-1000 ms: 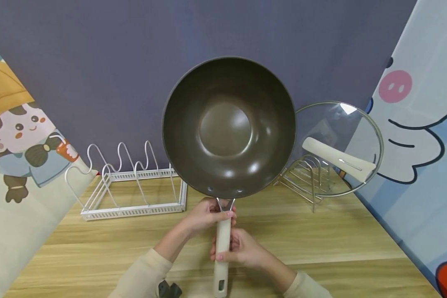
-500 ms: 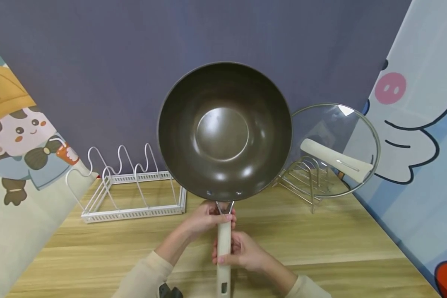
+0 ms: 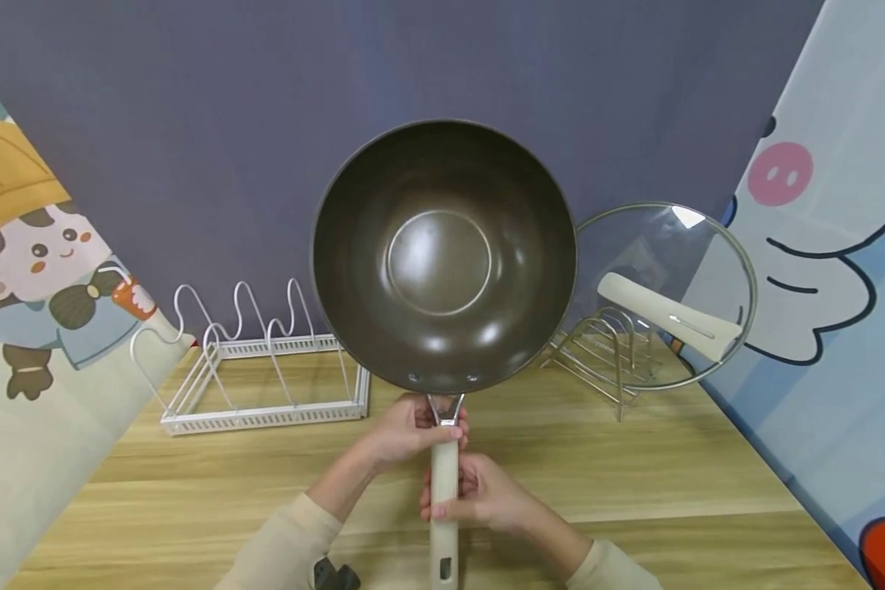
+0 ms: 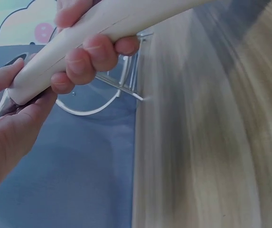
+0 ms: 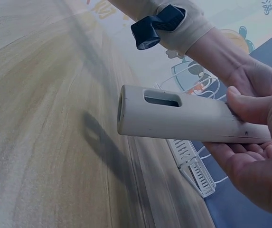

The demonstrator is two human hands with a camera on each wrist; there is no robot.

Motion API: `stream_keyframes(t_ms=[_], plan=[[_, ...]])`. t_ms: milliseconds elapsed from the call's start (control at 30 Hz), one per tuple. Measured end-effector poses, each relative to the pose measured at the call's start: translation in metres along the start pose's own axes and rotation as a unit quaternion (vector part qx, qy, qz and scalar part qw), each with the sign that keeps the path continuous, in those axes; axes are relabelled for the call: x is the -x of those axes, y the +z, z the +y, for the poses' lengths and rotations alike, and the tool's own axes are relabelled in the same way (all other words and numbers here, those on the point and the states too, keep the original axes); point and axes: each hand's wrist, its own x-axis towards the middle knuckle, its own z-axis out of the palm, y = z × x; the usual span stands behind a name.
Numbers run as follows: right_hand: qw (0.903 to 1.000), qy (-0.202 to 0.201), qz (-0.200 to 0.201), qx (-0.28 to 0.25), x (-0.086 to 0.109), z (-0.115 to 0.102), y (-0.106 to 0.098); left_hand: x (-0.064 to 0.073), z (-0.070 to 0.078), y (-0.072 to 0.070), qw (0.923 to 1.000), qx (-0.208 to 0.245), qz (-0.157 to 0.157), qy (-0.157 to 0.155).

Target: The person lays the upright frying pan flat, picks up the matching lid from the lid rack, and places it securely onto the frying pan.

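Observation:
A dark brown wok (image 3: 442, 328) is held up above the table, its inside facing the head camera and its cream handle (image 3: 445, 475) pointing down toward the person. The left hand (image 3: 407, 433) grips the upper handle near the metal bracket, thumb across the front. Lower down, the right hand (image 3: 484, 494) holds the middle of the handle with its thumb on top and fingers curled behind. In the right wrist view the handle's slotted end (image 5: 145, 111) sticks out free of the hands, over the table.
On the left of the wooden table (image 3: 597, 492) stands a white wire rack (image 3: 265, 414). A smaller metal rack (image 3: 619, 360) at the right holds a glass lid (image 3: 656, 246) with a cream handle, tilted upright. A purple-grey backdrop (image 3: 192, 123) stands behind.
The wok has shifted slightly left and a little down in the head view over the last second. Both hands keep their grip on the handle.

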Motion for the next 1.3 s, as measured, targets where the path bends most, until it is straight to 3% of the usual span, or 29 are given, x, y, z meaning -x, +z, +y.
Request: stream_keyframes(t_ms=[200, 400, 633, 1000, 1300], plan=[[1.0000, 0.008, 0.000, 0.001, 0.001, 0.001, 0.000, 0.001, -0.008, 0.002, 0.9997, -0.017, 0.014, 0.015], [0.9999, 0.011, -0.005, 0.001, 0.002, 0.000, -0.001, 0.002, -0.008, 0.002, 0.9996, 0.000, 0.013, 0.025], [0.9997, 0.018, -0.009, -0.014, 0.003, -0.002, 0.000, 0.001, -0.006, 0.002, 0.9998, -0.007, 0.010, 0.016], [0.9988, 0.036, 0.004, -0.032, 0.009, 0.002, 0.004, -0.002, -0.010, 0.005, 0.9985, 0.042, -0.013, -0.032], [0.9989, 0.029, -0.005, -0.037, 0.009, -0.002, 0.001, -0.004, -0.009, 0.000, 0.9965, 0.076, -0.029, -0.018]])
